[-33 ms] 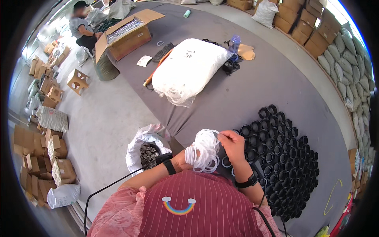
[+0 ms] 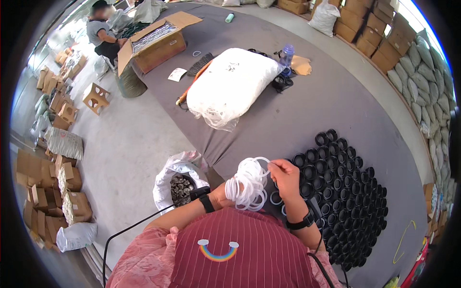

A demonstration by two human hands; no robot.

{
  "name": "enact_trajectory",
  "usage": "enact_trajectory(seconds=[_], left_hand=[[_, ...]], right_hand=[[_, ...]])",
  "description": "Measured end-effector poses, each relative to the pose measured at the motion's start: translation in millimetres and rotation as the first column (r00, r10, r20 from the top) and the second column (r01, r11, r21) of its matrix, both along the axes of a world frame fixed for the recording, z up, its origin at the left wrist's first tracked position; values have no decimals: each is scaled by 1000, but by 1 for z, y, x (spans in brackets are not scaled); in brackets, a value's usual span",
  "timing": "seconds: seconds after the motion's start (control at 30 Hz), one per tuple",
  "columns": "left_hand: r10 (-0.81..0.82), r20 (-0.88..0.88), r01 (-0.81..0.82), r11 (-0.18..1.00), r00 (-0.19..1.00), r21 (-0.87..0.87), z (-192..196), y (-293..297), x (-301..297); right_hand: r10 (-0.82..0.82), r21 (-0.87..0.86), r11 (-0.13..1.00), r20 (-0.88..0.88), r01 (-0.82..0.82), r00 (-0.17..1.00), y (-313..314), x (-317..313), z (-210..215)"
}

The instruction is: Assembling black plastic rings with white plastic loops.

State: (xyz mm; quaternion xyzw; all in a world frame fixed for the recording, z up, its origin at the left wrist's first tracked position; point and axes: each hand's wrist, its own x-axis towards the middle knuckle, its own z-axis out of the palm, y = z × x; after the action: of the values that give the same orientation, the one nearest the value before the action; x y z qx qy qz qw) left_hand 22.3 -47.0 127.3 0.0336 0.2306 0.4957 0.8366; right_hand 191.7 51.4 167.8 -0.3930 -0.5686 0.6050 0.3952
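Note:
A loose bunch of thin white plastic rings (image 2: 249, 185) is in my left hand (image 2: 221, 196); the bunch hides most of its fingers. My right hand (image 2: 285, 177) pinches one ring at the upper right edge of the bunch, between thumb and fingertips. To the right, just past that hand, many short black cylindrical rings or caps (image 2: 331, 185) stand in close rows on the grey cloth. Left of my left hand, an open white sack (image 2: 163, 185) holds small dark metallic pieces (image 2: 181, 189).
Ahead, a large white plastic bag (image 2: 233, 84) lies on the grey cloth (image 2: 331, 91), with a blue bottle (image 2: 286, 55) beside it. An open carton (image 2: 161, 50) and another person (image 2: 103, 33) are at the far left. A small stool (image 2: 96, 98) stands on the floor.
My right hand has shifted very slightly to the right, still pinching the ring. The bunch stays in my left hand.

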Motion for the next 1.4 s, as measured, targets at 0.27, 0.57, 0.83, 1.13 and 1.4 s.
enact_trajectory(seconds=[0.27, 0.57, 0.83, 1.13, 1.4], left_hand=[[27, 89, -32, 998, 996, 54, -35, -10, 3], [54, 131, -58, 998, 990, 28, -20, -15, 10], [-2, 49, -3, 995, 999, 103, -39, -11, 0], [-109, 30, 110, 994, 994, -22, -34, 8, 22], [-84, -137, 85, 996, 987, 2, -35, 3, 22]], right_hand=[[-288, -509, 856, -321, 93, 902, 21, 26, -39], [-389, -605, 774, -222, 186, 894, 58, 43, -86], [-507, -315, 786, 164, 532, 846, 43, 128, -133], [-531, -453, 672, 256, 586, 807, 26, 163, -148], [-395, -245, 804, 461, 541, 795, 34, 144, -171]])
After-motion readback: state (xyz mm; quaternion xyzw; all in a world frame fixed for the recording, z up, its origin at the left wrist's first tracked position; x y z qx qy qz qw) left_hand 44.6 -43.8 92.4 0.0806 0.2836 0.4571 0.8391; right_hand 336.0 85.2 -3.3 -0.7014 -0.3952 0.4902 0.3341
